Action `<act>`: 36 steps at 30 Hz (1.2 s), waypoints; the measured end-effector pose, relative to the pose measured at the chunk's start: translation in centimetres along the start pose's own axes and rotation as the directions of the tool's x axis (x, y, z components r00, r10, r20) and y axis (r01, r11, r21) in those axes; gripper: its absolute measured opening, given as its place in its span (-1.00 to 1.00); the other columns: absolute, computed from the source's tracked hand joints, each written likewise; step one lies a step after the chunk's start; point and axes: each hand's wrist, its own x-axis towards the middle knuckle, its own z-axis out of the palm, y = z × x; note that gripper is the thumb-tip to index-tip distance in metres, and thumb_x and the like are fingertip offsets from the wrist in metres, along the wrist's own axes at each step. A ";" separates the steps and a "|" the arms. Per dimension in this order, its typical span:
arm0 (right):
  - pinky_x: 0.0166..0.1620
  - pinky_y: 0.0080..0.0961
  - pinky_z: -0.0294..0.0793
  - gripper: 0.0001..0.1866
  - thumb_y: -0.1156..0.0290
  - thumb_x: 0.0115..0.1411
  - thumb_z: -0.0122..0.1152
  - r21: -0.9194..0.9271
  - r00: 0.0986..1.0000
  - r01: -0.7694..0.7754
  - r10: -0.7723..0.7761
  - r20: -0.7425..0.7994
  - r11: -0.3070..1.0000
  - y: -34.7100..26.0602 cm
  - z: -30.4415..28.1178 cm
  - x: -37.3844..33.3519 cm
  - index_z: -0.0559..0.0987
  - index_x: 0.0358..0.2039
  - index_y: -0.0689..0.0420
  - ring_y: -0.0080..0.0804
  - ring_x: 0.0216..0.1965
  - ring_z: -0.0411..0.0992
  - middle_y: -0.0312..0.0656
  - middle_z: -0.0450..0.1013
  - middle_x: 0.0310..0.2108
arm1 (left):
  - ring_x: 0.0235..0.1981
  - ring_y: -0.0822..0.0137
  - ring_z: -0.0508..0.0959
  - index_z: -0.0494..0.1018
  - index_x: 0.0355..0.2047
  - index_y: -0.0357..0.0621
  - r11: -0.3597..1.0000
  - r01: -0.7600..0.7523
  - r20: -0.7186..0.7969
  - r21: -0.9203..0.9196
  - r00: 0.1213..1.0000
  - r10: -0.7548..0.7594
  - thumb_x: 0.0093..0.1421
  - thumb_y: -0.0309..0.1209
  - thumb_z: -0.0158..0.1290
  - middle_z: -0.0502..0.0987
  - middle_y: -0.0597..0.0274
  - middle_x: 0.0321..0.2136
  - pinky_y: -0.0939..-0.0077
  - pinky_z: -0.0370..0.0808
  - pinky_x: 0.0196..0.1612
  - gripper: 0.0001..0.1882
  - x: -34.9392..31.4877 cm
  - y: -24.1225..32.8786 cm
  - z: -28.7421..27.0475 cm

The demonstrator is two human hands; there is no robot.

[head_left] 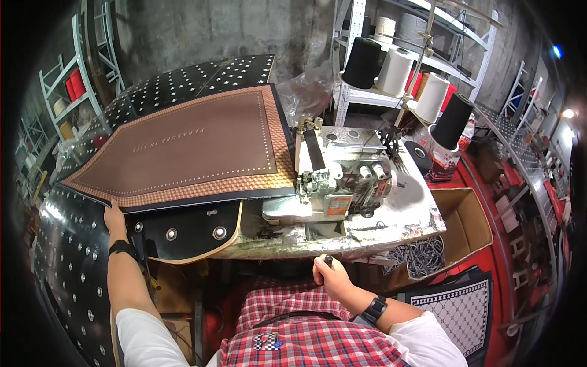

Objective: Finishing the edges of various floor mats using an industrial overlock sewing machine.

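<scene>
Brown mat (pixel 183 153) lies in the upper left and centre of the frame, a large flat sheet with a woven-looking orange border, a line of small metal studs and a dark edge. It rests on the desk (pixel 403 214) and on a stack of black studded mats (pixel 183 85) behind it, and its right edge is just beside the sewing machine (pixel 336 177). The left hand (pixel 114 219) is closed on the mat's near left corner, with the thumb on top and the fingers hidden under the edge. The right hand (pixel 330 275) is low in the centre of the frame, at the front edge of the desk, closed around a small dark object (pixel 328 259) that I cannot identify; it does not touch the mat. I judge the mat to be fairly heavy and half-stiff: it stays flat where it hangs over the desk edge, but such a wide sheet probably bends if it is held at one corner only. The surface looks smooth, so it may slide easily over the mats beneath. A hold at two edges well apart seems safer than one corner, keeping fingers away from the studs. Four thread cones (pixel 394 70) stand behind the machine, and a cardboard box (pixel 468 226) sits at the right.
</scene>
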 end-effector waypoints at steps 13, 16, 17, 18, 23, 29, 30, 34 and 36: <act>-0.56 -0.71 0.28 -0.53 0.32 0.19 -0.20 -0.011 0.975 0.099 -0.094 0.200 0.995 -5.8 4.7 5.2 0.05 0.11 0.07 -0.67 -0.67 0.22 -0.17 0.32 -0.24 | 0.11 0.00 0.02 0.20 -0.11 -0.54 0.646 -0.533 -0.348 0.546 0.557 0.754 0.07 -0.38 -0.09 -0.01 -0.19 0.09 0.29 -0.12 0.12 -0.55 -13.1 3.6 -21.1; -0.57 -0.69 0.29 -0.59 0.29 0.17 -0.18 0.032 0.989 0.033 -0.037 0.146 0.999 -6.8 6.1 6.7 0.19 0.04 0.06 -0.64 -0.62 0.27 -0.18 0.33 -0.25 | 0.08 0.16 0.08 0.04 0.02 -0.47 0.786 -0.587 -0.528 -0.193 0.738 0.421 0.06 -0.46 -0.13 0.07 -0.02 0.06 0.46 -0.09 0.11 -0.47 -19.3 12.3 -23.7; -0.57 -0.69 0.29 -0.59 0.29 0.17 -0.18 0.032 0.989 0.034 -0.038 0.142 0.999 -6.7 6.3 7.0 0.19 0.04 0.06 -0.64 -0.62 0.27 -0.18 0.33 -0.25 | 0.05 0.17 0.14 0.05 0.01 -0.48 0.722 -0.565 -0.497 -0.398 0.795 0.348 0.05 -0.46 -0.17 0.10 -0.01 0.04 0.43 -0.02 0.10 -0.48 -21.2 15.3 -24.0; -0.53 -0.68 0.31 -0.63 0.28 0.16 -0.15 0.072 0.997 -0.011 0.005 0.073 0.997 -6.5 6.3 7.3 0.26 -0.03 0.11 -0.60 -0.58 0.29 -0.19 0.34 -0.26 | 0.02 0.18 0.18 0.05 0.01 -0.48 0.657 -0.487 -0.396 -0.576 0.869 0.298 0.05 -0.43 -0.19 0.12 -0.03 0.03 0.41 0.04 0.08 -0.48 -22.5 16.0 -25.1; -0.25 -0.61 0.34 -0.72 0.48 0.05 -0.07 0.174 0.998 0.053 -0.056 0.014 0.983 -4.7 5.2 7.6 0.36 -0.20 0.29 -0.49 -0.36 0.35 -0.19 0.37 -0.35 | -0.06 0.22 0.28 0.09 -0.02 -0.43 0.513 -0.517 -0.231 -0.685 0.822 0.520 0.03 -0.32 -0.24 0.20 -0.04 -0.05 0.39 0.19 0.01 -0.46 -26.5 19.5 -26.6; -0.21 -0.62 0.33 -0.68 0.54 0.01 -0.02 0.253 0.996 0.086 -0.092 0.012 0.964 -4.2 3.2 7.7 0.35 -0.16 0.30 -0.50 -0.31 0.35 -0.15 0.38 -0.28 | -0.29 0.42 0.36 0.23 -0.18 -0.39 0.658 -0.222 0.236 -0.720 0.813 0.533 -0.03 -0.45 -0.14 0.35 0.13 -0.25 0.59 0.26 -0.16 -0.62 -26.6 29.3 -22.8; -0.20 -0.63 0.32 -0.68 0.55 0.01 -0.02 0.223 0.995 0.095 -0.095 -0.013 0.970 -4.0 2.8 7.9 0.36 -0.16 0.30 -0.50 -0.30 0.35 -0.16 0.38 -0.27 | -0.33 0.46 0.35 0.31 -0.29 -0.39 0.649 -0.159 0.352 -0.744 0.732 0.583 -0.04 -0.45 -0.12 0.35 0.13 -0.27 0.60 0.27 -0.20 -0.70 -25.7 30.1 -21.6; -0.17 -0.64 0.29 -0.68 0.57 0.00 -0.02 0.201 0.997 0.071 -0.065 -0.035 0.977 -4.3 3.6 7.6 0.38 -0.16 0.29 -0.51 -0.28 0.33 -0.17 0.38 -0.25 | 0.02 0.27 0.18 0.42 -0.53 -0.30 0.747 -0.401 0.445 -0.531 0.618 0.648 0.01 -0.36 -0.10 0.36 -0.05 -0.19 0.47 0.03 0.04 -0.78 -23.9 29.4 -18.2; -0.16 -0.63 0.29 -0.67 0.58 -0.01 -0.03 0.203 0.997 0.069 -0.061 -0.042 0.977 -4.0 3.3 7.9 0.38 -0.16 0.29 -0.50 -0.28 0.33 -0.16 0.37 -0.24 | 0.04 0.27 0.17 0.43 -0.50 -0.22 0.821 -0.288 0.699 -0.494 0.429 0.571 0.06 -0.32 -0.14 0.35 -0.03 -0.14 0.38 0.00 0.08 -0.77 -22.7 29.0 -18.4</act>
